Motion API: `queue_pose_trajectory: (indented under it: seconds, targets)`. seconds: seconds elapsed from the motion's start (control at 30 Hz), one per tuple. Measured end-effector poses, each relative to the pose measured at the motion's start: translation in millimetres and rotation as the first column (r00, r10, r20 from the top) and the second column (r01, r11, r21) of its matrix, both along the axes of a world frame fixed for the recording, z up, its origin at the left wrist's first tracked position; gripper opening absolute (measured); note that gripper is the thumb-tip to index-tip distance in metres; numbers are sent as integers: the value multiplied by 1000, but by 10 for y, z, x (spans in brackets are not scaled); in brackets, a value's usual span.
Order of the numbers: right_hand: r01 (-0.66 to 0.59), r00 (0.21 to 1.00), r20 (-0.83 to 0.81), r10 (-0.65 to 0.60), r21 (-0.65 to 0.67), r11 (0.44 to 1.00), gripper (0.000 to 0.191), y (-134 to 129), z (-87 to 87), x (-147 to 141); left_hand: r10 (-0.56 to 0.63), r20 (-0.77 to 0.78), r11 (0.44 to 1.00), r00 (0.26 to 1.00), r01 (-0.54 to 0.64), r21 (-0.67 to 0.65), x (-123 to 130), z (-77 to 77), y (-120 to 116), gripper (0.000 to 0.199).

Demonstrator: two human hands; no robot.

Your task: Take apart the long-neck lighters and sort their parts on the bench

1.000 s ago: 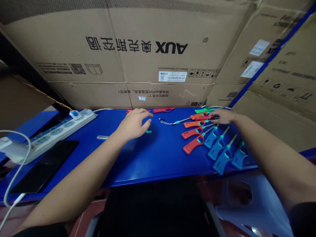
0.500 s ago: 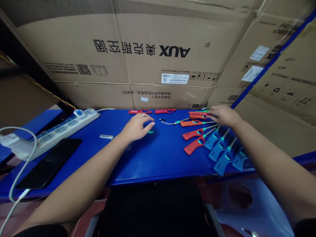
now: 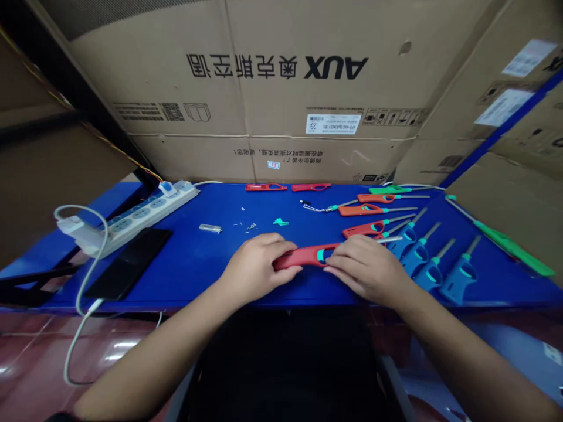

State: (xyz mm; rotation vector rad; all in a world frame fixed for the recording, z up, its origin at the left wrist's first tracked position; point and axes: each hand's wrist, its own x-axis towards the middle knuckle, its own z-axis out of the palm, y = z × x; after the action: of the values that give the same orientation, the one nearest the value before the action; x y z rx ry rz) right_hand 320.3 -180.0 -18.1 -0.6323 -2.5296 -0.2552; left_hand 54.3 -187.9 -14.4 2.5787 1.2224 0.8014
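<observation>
A red utility lighter [image 3: 303, 257] with a teal trigger lies across the front of the table, held in both hands. My left hand [image 3: 259, 266] grips its butt end. My right hand [image 3: 363, 269] wraps the part near the trigger, and the thin metal nozzle sticks out to the right. Beyond the hands lie several red lighters [image 3: 373, 210], and several blue ones [image 3: 433, 274] stand angled at the right. A green lighter [image 3: 505, 247] rests at the far right. Two loose red shell halves [image 3: 266, 187] lie along the back edge.
The blue table [image 3: 197, 287] also holds a small teal part [image 3: 280, 222], tiny metal bits, a wire piece and a silver stick. A power strip [image 3: 141, 214] and a black phone [image 3: 127, 264] sit at the left. Cardboard boxes [image 3: 334, 67] form the back wall.
Both hands have moved together toward the front edge and now hold a red lighter. Earlier they were apart and farther back. The view has shifted, bringing the green lighter at the right into sight.
</observation>
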Motion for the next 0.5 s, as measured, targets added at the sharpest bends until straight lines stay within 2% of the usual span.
queue_pose_trajectory:
  seconds: [0.1,0.23,0.33,0.5]
  targets:
    - [-34,999,19,35,-78,996,16,-104,-180,-170,45,41,997,998,-48,56,-192,-192,-236,27]
    - [-81,989,115,92,-96,992,22,-164,-331,-371,57,-14,998,998,-57,-22,-359,-372,-386,24]
    - [-138,963,227,146,-48,989,23,-134,-328,-457,64,19,993,998,-62,-101,-406,-445,-405,24]
    - [-229,876,437,206,1,973,20,-14,-171,-539,74,63,979,995,-60,-192,-411,-462,-385,27]
